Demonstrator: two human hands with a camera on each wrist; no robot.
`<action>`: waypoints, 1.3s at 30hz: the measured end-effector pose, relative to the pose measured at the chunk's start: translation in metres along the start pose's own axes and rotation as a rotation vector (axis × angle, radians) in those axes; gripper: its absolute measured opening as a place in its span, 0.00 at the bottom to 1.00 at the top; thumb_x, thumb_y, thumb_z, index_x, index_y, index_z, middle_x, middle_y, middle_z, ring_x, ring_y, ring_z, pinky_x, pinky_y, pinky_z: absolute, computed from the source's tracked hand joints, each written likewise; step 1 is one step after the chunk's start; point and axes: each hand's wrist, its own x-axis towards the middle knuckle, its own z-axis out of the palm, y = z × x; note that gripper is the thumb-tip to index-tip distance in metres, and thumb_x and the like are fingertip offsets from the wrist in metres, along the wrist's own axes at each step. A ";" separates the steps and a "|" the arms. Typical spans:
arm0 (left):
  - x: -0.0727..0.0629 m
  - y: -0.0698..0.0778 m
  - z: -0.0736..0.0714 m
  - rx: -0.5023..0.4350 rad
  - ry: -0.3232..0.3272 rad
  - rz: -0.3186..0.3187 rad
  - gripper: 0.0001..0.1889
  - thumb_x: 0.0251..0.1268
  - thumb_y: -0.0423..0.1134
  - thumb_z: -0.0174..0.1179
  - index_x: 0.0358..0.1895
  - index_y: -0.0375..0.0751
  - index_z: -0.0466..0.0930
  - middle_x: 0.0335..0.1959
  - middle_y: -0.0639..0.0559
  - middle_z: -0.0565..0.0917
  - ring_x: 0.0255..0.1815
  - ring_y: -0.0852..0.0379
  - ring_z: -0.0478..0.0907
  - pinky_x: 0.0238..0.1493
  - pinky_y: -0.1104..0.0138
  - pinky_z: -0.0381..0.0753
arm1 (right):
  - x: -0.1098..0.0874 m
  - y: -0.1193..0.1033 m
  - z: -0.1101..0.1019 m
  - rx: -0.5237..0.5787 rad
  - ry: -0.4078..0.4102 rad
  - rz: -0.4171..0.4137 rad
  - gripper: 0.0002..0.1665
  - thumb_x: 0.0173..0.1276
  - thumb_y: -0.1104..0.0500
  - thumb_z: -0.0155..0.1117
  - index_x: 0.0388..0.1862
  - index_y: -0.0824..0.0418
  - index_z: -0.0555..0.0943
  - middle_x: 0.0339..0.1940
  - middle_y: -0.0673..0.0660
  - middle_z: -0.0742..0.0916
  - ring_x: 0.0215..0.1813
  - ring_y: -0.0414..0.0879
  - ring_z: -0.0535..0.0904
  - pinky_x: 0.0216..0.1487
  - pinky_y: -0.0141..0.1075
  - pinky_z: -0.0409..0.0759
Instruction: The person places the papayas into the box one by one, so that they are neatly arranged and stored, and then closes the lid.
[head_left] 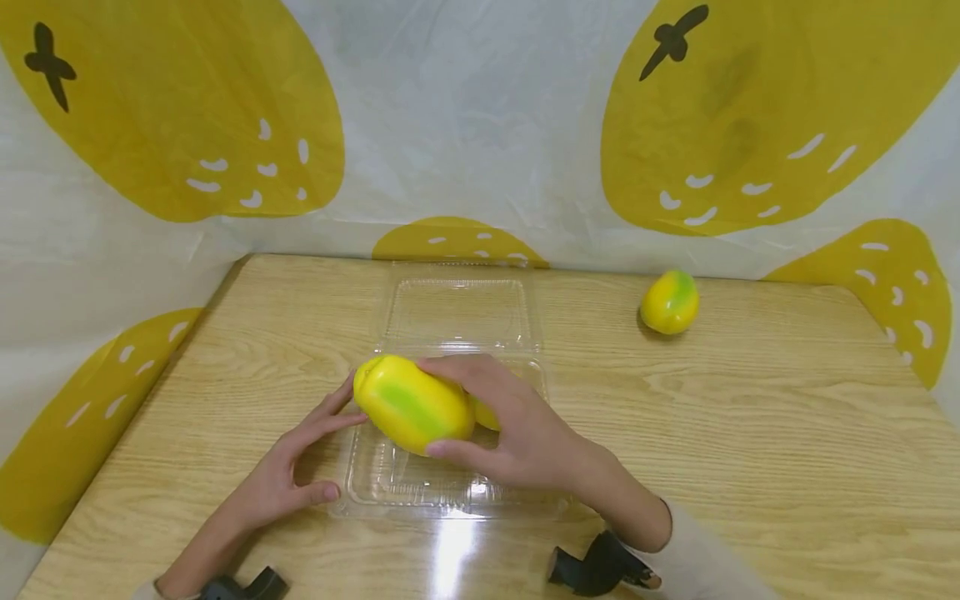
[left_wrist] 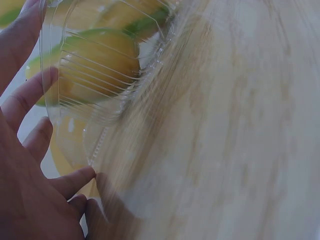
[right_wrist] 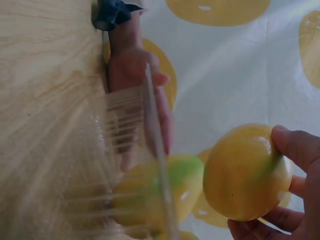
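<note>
My right hand (head_left: 517, 425) holds a yellow papaya (head_left: 412, 404) with a green stripe, thumb on its near side and fingers over the far side. The papaya is above the base of a clear plastic clamshell box (head_left: 457, 496), tilted with its nubbed end to the left. Another yellow papaya (head_left: 486, 415) shows partly behind my right hand, within the box; in the right wrist view a green-streaked papaya (right_wrist: 185, 172) appears through the box wall. My left hand (head_left: 281, 479) is at the box's left side, fingers spread, fingertips close to its rim; contact is hard to tell.
The box's lid (head_left: 461, 312) lies folded back toward the rear of the wooden table (head_left: 750, 442). A third papaya (head_left: 670, 302) rests near the back right edge. A white cloth with yellow fruit prints (head_left: 480, 108) hangs behind the table.
</note>
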 end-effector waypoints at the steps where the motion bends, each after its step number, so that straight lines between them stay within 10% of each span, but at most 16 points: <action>1: 0.000 0.000 0.000 -0.005 0.000 0.000 0.35 0.57 0.47 0.67 0.65 0.33 0.69 0.74 0.29 0.49 0.75 0.35 0.42 0.72 0.67 0.43 | -0.001 0.000 0.002 -0.004 -0.006 -0.006 0.40 0.61 0.50 0.70 0.69 0.58 0.66 0.64 0.52 0.75 0.64 0.46 0.70 0.63 0.41 0.69; 39: -0.002 0.000 -0.002 -0.020 -0.005 -0.007 0.33 0.56 0.45 0.69 0.63 0.34 0.70 0.74 0.30 0.48 0.75 0.38 0.42 0.72 0.69 0.43 | -0.014 0.006 0.040 -0.196 -0.171 -0.038 0.42 0.64 0.40 0.64 0.71 0.54 0.63 0.64 0.49 0.74 0.67 0.43 0.65 0.70 0.42 0.60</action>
